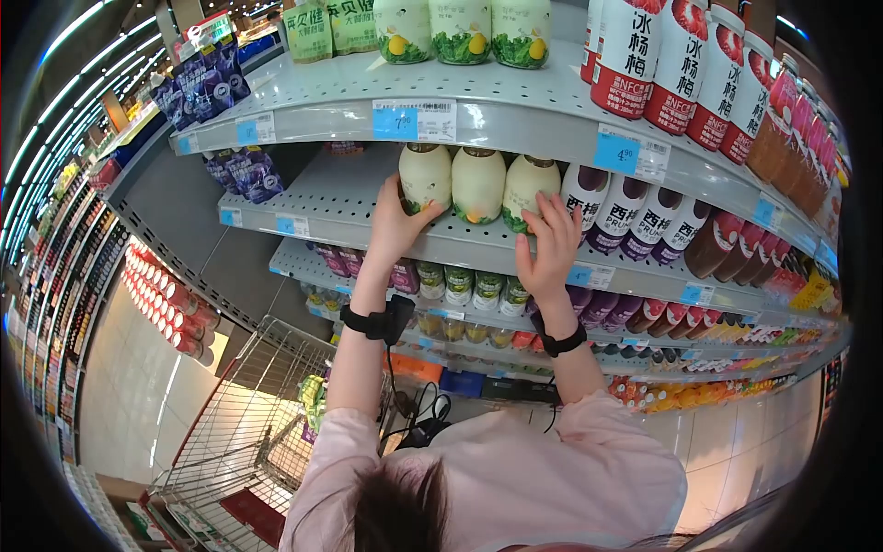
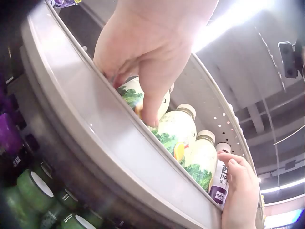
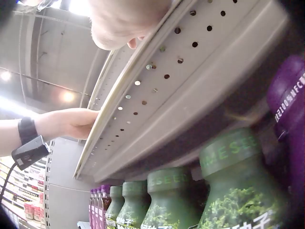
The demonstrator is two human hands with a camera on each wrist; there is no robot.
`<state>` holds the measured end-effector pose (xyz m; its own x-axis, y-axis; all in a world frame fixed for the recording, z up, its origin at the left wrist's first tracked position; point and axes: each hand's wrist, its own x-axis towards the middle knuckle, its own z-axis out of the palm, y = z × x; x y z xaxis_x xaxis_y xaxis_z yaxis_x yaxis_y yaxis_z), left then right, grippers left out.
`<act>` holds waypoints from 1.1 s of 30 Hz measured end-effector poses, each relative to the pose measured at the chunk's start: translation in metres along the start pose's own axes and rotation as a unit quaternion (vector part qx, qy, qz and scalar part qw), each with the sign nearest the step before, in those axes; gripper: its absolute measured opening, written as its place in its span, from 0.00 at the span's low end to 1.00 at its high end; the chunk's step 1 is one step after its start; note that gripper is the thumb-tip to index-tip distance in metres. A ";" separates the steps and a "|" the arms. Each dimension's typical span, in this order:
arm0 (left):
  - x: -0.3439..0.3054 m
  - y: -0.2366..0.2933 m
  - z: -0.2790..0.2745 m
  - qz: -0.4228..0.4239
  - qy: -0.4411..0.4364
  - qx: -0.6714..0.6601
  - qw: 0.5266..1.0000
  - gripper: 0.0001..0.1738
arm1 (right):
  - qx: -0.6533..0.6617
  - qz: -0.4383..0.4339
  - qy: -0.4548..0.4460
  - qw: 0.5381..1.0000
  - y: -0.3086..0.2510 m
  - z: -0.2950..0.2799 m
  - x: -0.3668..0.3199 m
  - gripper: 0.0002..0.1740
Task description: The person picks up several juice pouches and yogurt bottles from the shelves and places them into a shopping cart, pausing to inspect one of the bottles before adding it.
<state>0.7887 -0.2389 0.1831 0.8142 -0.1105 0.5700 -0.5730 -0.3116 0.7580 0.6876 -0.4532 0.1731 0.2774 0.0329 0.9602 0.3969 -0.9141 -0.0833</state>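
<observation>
Three cream-coloured bottles with green leaf prints stand side by side on the second shelf. My left hand [image 1: 397, 225] [image 2: 143, 52] grips the leftmost bottle [image 1: 425, 175], its thumb across the front and its fingers round the left side. The middle bottle [image 1: 478, 182] [image 2: 177, 125] stands between the hands. My right hand [image 1: 550, 253] [image 2: 240, 193] touches the right bottle [image 1: 529, 184] [image 2: 201, 160] with fingers extended. In the right wrist view the right hand [image 3: 126, 24] shows only partly above the shelf edge, and the left hand [image 3: 78, 123] lies beyond; the cream bottles are hidden there.
White-labelled prune bottles [image 1: 625, 212] stand to the right. An upper shelf [image 1: 322, 101] overhangs, holding more cream bottles and red-white bottles [image 1: 625, 60]. Green-capped bottles [image 3: 174, 195] fill the shelf below. A wire shopping cart [image 1: 235, 419] is at lower left.
</observation>
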 end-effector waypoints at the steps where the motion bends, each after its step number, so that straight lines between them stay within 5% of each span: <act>1: -0.001 0.002 0.000 0.002 0.000 0.006 1.000 0.38 | 0.000 0.001 0.000 1.000 -0.001 0.000 0.000 0.14; 6: -0.012 0.014 -0.002 0.041 0.010 0.049 0.998 0.37 | 0.009 0.004 0.004 1.000 -0.001 -0.002 0.001 0.15; 11: -0.071 0.012 -0.019 0.063 0.075 -0.068 0.993 0.31 | 0.033 -0.005 0.055 0.998 0.000 0.000 0.001 0.14; 17: -0.221 0.004 -0.120 -0.033 0.058 0.099 0.993 0.15 | 0.028 -0.006 0.064 0.998 0.003 -0.001 -0.003 0.07; 19: -0.285 -0.007 -0.156 -0.150 0.089 0.020 0.984 0.14 | 0.009 -0.013 0.041 0.999 0.004 -0.001 -0.003 0.07; 25: -0.456 -0.009 -0.238 -0.407 0.263 0.149 0.862 0.13 | -0.009 0.023 0.087 0.996 -0.002 0.008 0.002 0.12; 30: -0.580 -0.037 -0.242 -0.431 0.089 0.431 0.788 0.18 | -0.038 0.008 0.063 0.997 -0.008 0.011 0.002 0.17; 33: -0.621 -0.054 -0.234 -0.477 0.122 0.365 0.790 0.18 | -0.078 -0.014 0.055 0.995 -0.009 0.011 0.003 0.18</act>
<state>0.2917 0.0670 -0.1377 0.7492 0.6612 -0.0393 0.5704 -0.6139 0.5457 0.6943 -0.4401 0.1740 0.1665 0.0225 0.9858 0.2607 -0.9652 -0.0220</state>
